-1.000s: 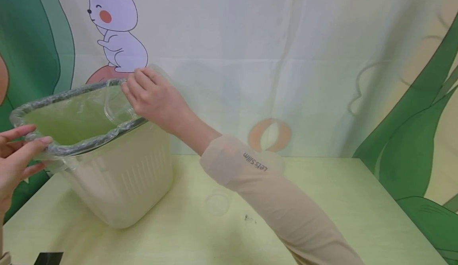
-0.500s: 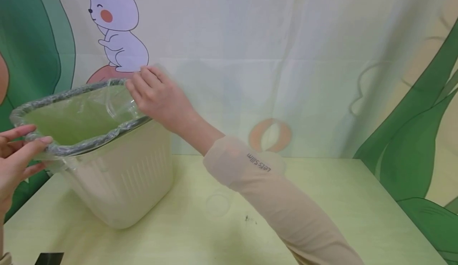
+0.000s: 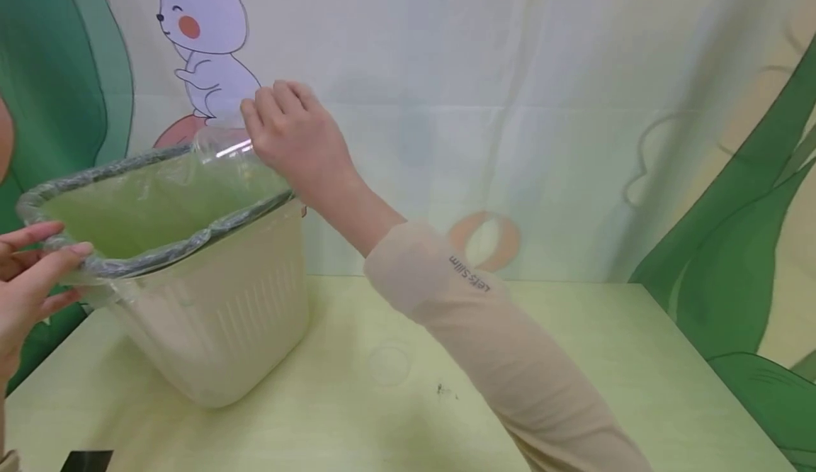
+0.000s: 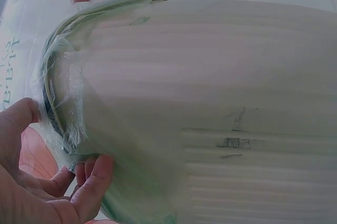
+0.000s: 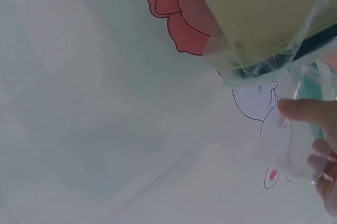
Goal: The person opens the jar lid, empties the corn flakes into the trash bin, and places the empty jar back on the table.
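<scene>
A cream trash can (image 3: 255,295) stands at the left of the table, its dark rim (image 3: 127,268) wrapped in a clear plastic garbage bag (image 3: 217,142) that also lines the inside. At the near left corner of the rim, the left hand (image 3: 32,281) holds the bag's edge. In the left wrist view, that hand (image 4: 58,182) has fingers on both sides of the rim. Above the far right corner, the right hand (image 3: 299,132) grips a raised part of the bag. The right wrist view shows clear plastic between thumb and fingers of the right hand (image 5: 316,134).
A pale green table (image 3: 542,373) carries the can. Behind it hangs a printed cloth (image 3: 408,139) with a rabbit and leaves. A small black object (image 3: 88,461) lies at the front left. Dark marks (image 3: 443,390) show on the tabletop.
The right hand has risen and shifted slightly right, lifting the bag above the far right corner of the rim. The left hand and the can stay in place.
</scene>
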### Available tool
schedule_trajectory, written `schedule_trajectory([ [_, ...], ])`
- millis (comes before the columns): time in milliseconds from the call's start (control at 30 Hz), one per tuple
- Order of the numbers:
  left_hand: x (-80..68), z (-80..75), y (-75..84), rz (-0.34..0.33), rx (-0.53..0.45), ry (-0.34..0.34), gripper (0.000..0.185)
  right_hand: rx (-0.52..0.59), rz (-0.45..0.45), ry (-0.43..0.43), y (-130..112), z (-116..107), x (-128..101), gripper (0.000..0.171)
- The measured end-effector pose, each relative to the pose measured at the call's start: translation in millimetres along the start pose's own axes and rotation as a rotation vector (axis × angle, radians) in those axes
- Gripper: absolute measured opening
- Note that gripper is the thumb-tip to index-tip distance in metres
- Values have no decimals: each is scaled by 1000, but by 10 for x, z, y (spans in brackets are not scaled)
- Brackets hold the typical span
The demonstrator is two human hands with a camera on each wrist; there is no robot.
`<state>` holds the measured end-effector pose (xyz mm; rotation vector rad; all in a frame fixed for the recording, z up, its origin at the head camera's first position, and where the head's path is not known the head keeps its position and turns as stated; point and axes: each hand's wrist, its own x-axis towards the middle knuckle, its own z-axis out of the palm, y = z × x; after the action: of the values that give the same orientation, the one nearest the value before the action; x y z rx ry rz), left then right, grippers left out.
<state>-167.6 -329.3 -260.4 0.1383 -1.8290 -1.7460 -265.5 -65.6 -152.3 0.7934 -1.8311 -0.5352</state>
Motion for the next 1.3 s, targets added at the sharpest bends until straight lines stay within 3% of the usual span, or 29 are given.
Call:
schedule_trajectory([
  [133,3,-13,-4,-17,-78,-19,26,12,-102,38,-45,55,-30,40],
  [267,-6,5,18,-11,-41,-18,25,-15,-83,87,-64,105,-51,42],
  [433,-21,21,46,-21,-24,-16,25,-3,-94,57,-73,108,-76,38],
  [633,2,6,33,-19,-58,-37,25,-4,-66,55,-66,116,-128,38],
  [867,17,-14,36,-59,-23,-41,25,53,-33,-27,-35,114,-195,39],
  [1200,10,-26,53,-83,31,-56,25,98,69,-41,-1,154,-313,37],
  [1300,31,-66,17,-73,-7,-62,25,124,93,-41,1,162,-341,36],
])
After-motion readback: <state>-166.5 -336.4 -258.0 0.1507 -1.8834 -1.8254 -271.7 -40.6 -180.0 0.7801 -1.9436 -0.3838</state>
